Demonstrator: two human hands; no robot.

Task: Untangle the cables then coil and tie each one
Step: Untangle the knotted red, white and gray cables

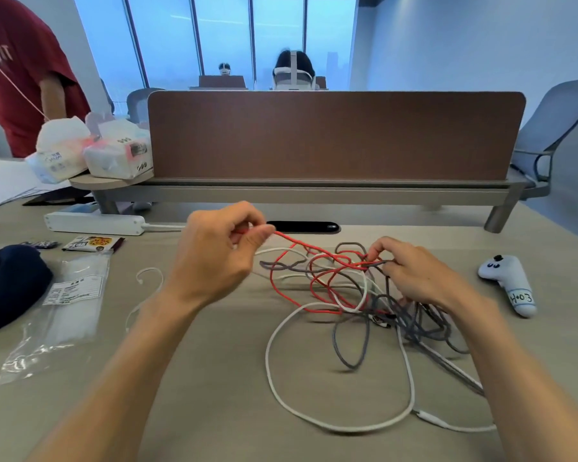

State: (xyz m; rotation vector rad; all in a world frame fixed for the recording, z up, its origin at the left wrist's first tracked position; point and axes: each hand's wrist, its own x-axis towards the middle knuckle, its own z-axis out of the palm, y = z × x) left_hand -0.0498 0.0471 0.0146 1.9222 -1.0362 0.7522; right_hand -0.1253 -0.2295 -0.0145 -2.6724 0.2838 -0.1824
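Table (pixel 214 378): beige top, fills the lower view. Brown divider panel (pixel 334 135) stands across its far edge on a grey rail. Grey chair (pixel 561 121) at far R, past the table end. Person in red shirt (pixel 20 78) stands at far L, behind the table.

Cable tangle (pixel 364 295): lies on the table R of centre, between the two forearms and mostly under the R hand. Not yet separated, nothing coiled or tied.
- white cable (pixel 271 371): biggest loop, sweeps out toward the near edge, with an inline piece at lower R.
- grey cable (pixel 334 348): several loops, densest on the R side of the pile.
- red cable (pixel 274 281): woven through the upper part, one strand rising up-L off the table.

L hand (pixel 214 255): raised above the table, thumb + fingertips pinched on the lifted red strand.
R hand (pixel 417 275): low over the pile, fingers curled in and gripping the tangle where red + grey cross; can't tell which strand exactly.

Other items, L side: dark blue cloth (pixel 7 285) at the edge; clear bag of white ties (pixel 67 308) just beside it; white power strip (pixel 94 223) near the divider foot; tissue packs (pixel 117 155) on a small raised shelf. R side: white controller (pixel 511 281), label "H-03", well apart from the pile. Snack packet (pixel 92 244) just in front of the strip. Loose white tie (pixel 147 278) beside L wrist.
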